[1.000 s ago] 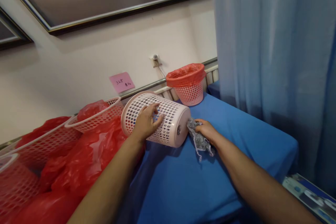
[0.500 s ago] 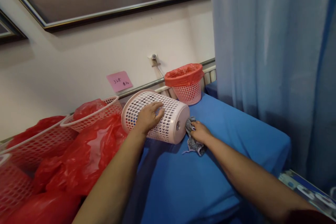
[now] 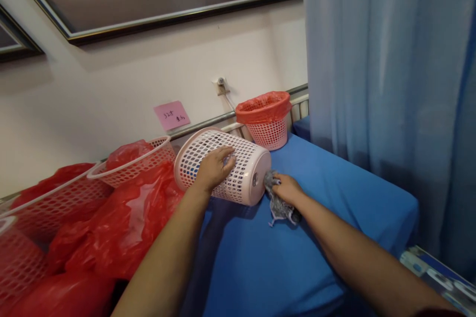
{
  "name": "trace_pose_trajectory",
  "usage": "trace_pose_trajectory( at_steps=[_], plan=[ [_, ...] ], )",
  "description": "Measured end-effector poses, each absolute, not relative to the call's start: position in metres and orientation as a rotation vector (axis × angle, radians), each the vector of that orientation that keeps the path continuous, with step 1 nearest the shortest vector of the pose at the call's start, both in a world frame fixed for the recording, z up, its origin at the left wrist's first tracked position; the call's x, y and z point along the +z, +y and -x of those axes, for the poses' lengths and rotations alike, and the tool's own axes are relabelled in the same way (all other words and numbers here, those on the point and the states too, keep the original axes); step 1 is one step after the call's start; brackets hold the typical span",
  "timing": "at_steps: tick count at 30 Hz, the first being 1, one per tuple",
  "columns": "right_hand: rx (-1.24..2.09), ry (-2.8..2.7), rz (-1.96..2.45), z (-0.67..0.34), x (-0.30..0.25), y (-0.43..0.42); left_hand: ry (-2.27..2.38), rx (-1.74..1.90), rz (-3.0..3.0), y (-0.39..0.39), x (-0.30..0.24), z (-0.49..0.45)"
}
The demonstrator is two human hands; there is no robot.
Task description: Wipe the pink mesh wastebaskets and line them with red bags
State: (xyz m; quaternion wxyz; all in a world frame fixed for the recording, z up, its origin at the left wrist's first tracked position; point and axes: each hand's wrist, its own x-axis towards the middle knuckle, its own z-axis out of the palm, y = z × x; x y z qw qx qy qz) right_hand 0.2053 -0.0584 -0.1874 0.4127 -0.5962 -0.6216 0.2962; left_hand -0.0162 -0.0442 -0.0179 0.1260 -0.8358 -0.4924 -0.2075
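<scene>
A pale pink plastic basket with holes in its walls lies on its side on the blue-covered bed, its base turned to the right. My left hand rests on top of its side, the fingers stretched out and the thumb apart. Bunched in my right hand is a grey cloth, held against the lower edge of the basket's base. The cloth's loose end hangs down over the sheet.
A pink basket with a red bag liner stands upright by the wall. More baskets and full red plastic bags crowd the left side. A blue curtain hangs at right. Pink paper is on the wall.
My right hand and the cloth have shifted slightly, and the cloth's loose end has swung a little to the right. My left hand stays on the basket.
</scene>
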Motion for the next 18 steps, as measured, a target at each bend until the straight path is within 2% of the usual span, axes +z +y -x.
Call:
trace_pose_trajectory(
  at_steps=[3,6,14,18],
  plan=[
    [0.628,-1.468,1.517,-0.207,-0.181,-0.053,-1.437,-0.624,2.431,-0.045,-0.019,0.016],
    [0.555,-1.641,1.532,-0.199,-0.172,-0.061,-1.460,-0.629,2.425,-0.046,-0.018,0.015],
    [0.720,-2.047,1.267,-0.189,-0.151,-0.115,-1.452,-0.632,2.432,-0.043,-0.022,0.018],
    [0.879,-1.851,1.173,-0.190,-0.155,-0.108,-1.454,-0.612,2.424,-0.041,-0.024,0.019]
  ],
)
